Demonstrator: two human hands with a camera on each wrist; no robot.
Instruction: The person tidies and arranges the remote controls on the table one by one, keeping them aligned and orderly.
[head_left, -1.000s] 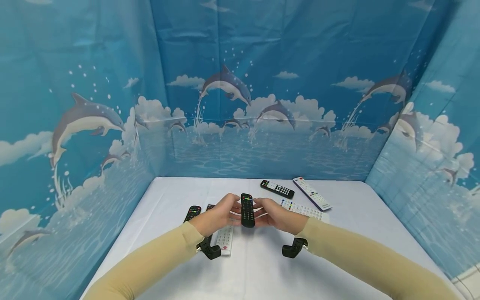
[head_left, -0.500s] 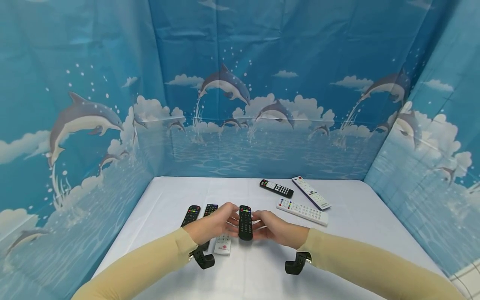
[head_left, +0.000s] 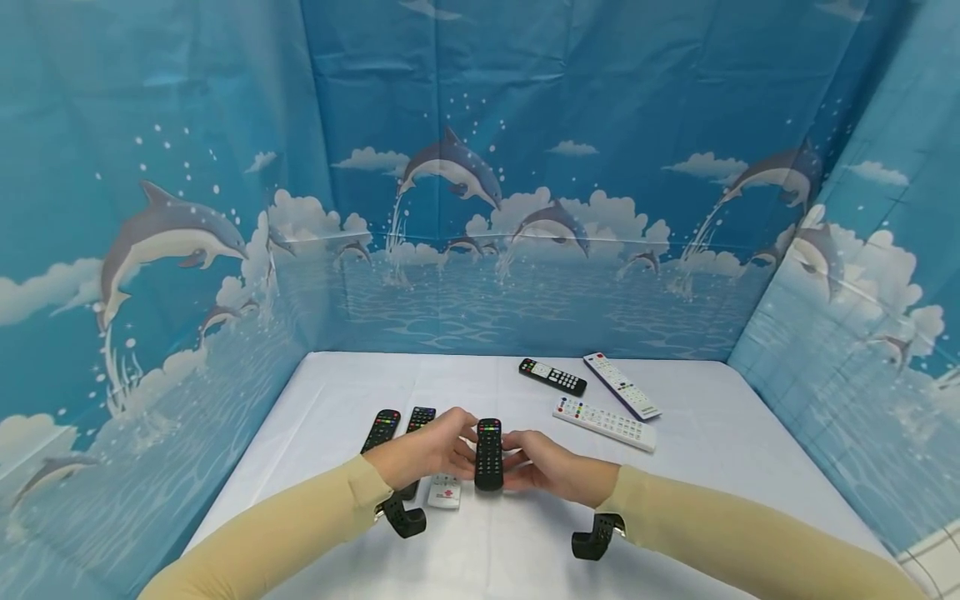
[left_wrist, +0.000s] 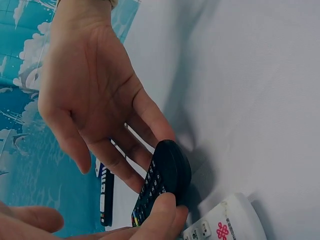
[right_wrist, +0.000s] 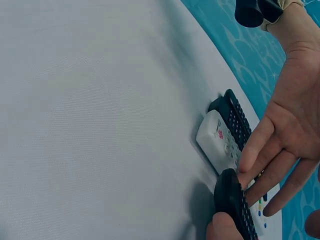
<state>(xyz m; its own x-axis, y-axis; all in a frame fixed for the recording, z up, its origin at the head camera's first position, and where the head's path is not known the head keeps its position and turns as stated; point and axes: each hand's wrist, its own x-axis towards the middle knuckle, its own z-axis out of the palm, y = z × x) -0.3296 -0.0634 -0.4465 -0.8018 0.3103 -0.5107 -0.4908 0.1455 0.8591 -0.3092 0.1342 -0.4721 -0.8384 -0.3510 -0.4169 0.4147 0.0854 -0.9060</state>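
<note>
closest in, the left sleeve (head_left: 277, 533) and right sleeve (head_left: 735, 525) are seen, both pale yellow, with a small black device (head_left: 405, 515) worn at the left wrist and a second black device (head_left: 592, 540) at the right. next, the near end of a short white remote (head_left: 445, 493), marked in red, is noted on the white-covered desk (head_left: 487, 567); its farther part is hidden by the left hand (head_left: 429, 454). opposite, the right hand (head_left: 555, 468) is seen. between the two, near the middle of the desk, the handled black remote (head_left: 489, 457) is flanked, one side touched by the fingers of each hand. grip in both: fingers extended, not curled round it, thumbs apart from it in the wrist views. its keys are turned up, the coloured row at the far end; whether its underside meets the desk cannot be told. to the left, a slim black remote (head_left: 422, 418) and an outer black remote (head_left: 383, 427) are partly covered by the left arm. to the right, beyond the hands, a long white remote (head_left: 604, 423) is laid aslant, then a dark-edged white remote (head_left: 621, 387) and a white-keyed black remote (head_left: 552, 377). farthest, a blue dolphin-printed curtain (head_left: 525, 308) is hung.
</note>
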